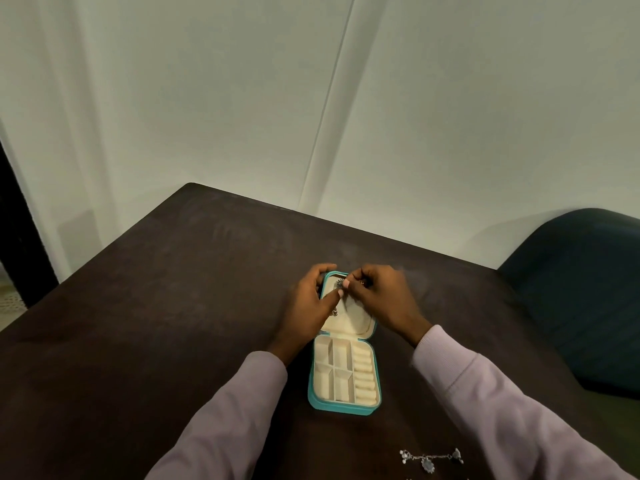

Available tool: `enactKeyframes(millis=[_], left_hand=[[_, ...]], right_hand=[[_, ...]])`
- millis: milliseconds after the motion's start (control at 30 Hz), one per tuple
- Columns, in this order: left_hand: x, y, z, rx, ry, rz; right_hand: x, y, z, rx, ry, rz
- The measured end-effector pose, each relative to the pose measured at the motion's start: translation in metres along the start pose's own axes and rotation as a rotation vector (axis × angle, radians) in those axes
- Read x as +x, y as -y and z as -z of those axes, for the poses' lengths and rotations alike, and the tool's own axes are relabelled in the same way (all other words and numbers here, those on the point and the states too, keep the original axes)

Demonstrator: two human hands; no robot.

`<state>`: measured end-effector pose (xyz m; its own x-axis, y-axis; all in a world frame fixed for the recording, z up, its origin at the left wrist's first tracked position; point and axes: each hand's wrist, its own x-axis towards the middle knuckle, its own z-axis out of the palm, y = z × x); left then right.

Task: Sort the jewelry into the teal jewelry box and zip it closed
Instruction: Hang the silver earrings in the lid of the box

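box: we see the teal jewelry box (pixel 344 408) open, tray compartments bare
hands: our left hand (pixel 313 303) and right hand (pixel 381 296) pinch a small piece (pixel 338 282) at the lid
left: charm bracelet (pixel 431 459) waits on the bench (pixel 173 306); zipping not yet done

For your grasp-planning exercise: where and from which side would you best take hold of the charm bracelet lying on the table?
Pinch the thin chain of the charm bracelet between two charms, coming straight down from above. It lies flat and stretched out on the table, so no side offers a grip; the right hand is probably nearer.

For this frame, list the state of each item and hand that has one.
Teal zip-up jewelry box: unzipped, lying open flat; base compartments look empty.
Small silver jewelry piece: pinched over the lid.
Silver charm bracelet: loose on the table.
Left hand: gripping the lid edge.
Right hand: pinching.
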<state>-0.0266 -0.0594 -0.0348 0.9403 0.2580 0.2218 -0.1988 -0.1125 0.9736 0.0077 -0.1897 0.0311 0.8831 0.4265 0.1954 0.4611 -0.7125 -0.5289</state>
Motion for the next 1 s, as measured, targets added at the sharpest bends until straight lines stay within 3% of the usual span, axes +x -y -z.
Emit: enactKeyframes(millis=[400, 1000], left_hand=[[0.003, 0.005, -0.002, 0.019, -0.049, -0.054], [0.006, 0.008, -0.004, 0.002, -0.019, -0.01]], right_hand=[[-0.011, 0.003, -0.014, -0.227, -0.192, -0.032], [-0.025, 0.008, -0.023, -0.204, -0.24, -0.125]])
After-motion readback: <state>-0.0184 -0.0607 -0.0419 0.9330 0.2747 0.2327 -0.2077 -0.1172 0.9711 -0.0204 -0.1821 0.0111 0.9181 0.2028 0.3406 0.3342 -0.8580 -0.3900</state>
